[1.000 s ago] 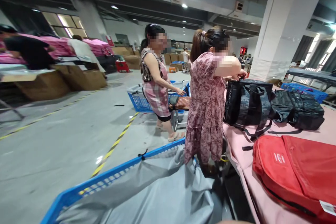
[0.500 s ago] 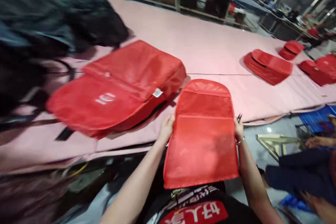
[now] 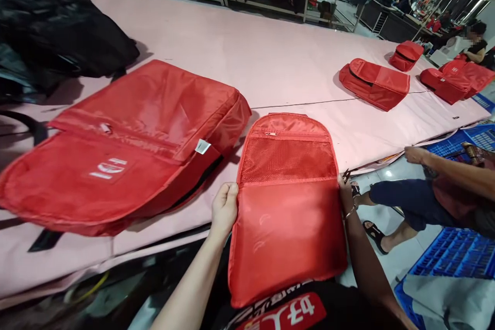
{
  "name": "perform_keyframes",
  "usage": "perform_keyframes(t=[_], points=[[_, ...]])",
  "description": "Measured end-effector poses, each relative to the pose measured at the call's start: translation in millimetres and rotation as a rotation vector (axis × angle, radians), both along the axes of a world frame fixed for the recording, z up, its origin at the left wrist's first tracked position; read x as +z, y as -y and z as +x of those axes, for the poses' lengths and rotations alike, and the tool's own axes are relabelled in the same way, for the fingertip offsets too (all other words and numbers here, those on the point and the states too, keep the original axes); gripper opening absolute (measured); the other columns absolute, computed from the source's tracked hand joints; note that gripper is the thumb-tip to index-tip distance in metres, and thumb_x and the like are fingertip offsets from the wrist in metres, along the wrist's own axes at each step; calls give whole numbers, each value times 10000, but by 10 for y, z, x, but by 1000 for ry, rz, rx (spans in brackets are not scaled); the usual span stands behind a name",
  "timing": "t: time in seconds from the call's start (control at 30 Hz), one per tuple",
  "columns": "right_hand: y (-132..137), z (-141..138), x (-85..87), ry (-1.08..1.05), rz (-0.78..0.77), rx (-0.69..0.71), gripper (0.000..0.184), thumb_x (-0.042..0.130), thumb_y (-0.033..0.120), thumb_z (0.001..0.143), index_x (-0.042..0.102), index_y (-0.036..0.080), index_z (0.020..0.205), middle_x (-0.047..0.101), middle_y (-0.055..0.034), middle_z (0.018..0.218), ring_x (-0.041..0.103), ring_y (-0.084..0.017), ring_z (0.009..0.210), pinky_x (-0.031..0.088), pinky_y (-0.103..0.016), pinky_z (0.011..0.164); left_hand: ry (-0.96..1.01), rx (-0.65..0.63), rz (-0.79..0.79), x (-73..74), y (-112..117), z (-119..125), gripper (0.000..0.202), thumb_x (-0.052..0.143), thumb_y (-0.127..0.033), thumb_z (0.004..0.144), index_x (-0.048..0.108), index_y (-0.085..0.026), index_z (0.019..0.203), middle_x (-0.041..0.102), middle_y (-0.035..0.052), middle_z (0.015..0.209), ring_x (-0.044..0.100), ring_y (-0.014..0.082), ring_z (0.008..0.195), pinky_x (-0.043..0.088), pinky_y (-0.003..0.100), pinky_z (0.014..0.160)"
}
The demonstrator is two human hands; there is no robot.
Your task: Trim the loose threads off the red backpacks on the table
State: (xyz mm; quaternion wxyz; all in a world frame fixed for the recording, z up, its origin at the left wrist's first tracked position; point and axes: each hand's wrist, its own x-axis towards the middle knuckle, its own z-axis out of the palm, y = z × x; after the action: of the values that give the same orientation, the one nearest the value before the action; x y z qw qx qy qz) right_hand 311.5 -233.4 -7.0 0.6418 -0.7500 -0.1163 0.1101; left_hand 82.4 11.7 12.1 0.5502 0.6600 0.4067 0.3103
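Note:
A flat red fabric panel (image 3: 286,201) with a mesh zip pocket lies half on the pink table (image 3: 270,62), its lower part hanging over the near edge against my body. My left hand (image 3: 223,209) grips its left edge. My right hand (image 3: 345,197) grips its right edge, a bracelet on the wrist and a small dark tool sticking up beside the fingers. A large red backpack (image 3: 124,139) with a white logo lies flat just left of the panel.
Black bags (image 3: 58,36) are piled at the far left. More red backpacks (image 3: 373,82) lie farther along the table. A seated person (image 3: 433,185) reaches toward blue crates (image 3: 456,252) at the right. Another person (image 3: 474,44) sits far back.
My head swung from the two standing people at the left to the table. The red panel now lies flatter and steadier, its mesh pocket showing, with both hands lower on its edges.

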Motion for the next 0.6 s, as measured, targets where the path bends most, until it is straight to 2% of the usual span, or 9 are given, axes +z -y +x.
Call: perform_keyframes(t=[0.13, 0.2, 0.3, 0.47, 0.6], points=[[-5, 31, -40, 25, -46, -72, 275, 499, 450, 789, 548, 181, 755, 586, -28, 722, 501, -161, 667, 431, -287, 658, -75, 8, 74, 19, -48, 44, 303, 477, -476, 772, 523, -180, 728, 501, -10, 679, 455, 145, 653, 389, 256, 644], [-49, 63, -75, 46, -57, -98, 261, 523, 448, 768, 529, 194, 710, 569, -20, 684, 482, -161, 648, 423, -295, 663, -86, 31, 137, 59, -93, 100, 308, 476, -463, 773, 568, -174, 825, 570, 18, 793, 506, 165, 744, 409, 269, 713], [-100, 84, -116, 65, -42, -95, 258, 520, 456, 769, 544, 201, 734, 587, -28, 714, 499, -172, 659, 429, -306, 664, -91, 15, 231, 164, -169, 186, 366, 489, -482, 774, 617, -183, 943, 618, 48, 946, 538, 190, 864, 408, 297, 814], [-84, 64, -168, 71, 6, -87, 295, 507, 479, 772, 566, 192, 803, 610, -41, 782, 529, -176, 706, 444, -311, 702, -151, -94, 310, 298, -305, 308, 265, 575, -457, 700, 660, -208, 741, 635, 45, 789, 554, 222, 790, 403, 336, 803], [-66, 61, -212, 51, 43, -73, 327, 506, 505, 770, 563, 185, 795, 617, -37, 776, 527, -167, 706, 450, -303, 713, -160, -57, 323, 269, -371, 347, 235, 589, -437, 665, 620, -204, 663, 599, 41, 724, 536, 221, 757, 391, 343, 782]])
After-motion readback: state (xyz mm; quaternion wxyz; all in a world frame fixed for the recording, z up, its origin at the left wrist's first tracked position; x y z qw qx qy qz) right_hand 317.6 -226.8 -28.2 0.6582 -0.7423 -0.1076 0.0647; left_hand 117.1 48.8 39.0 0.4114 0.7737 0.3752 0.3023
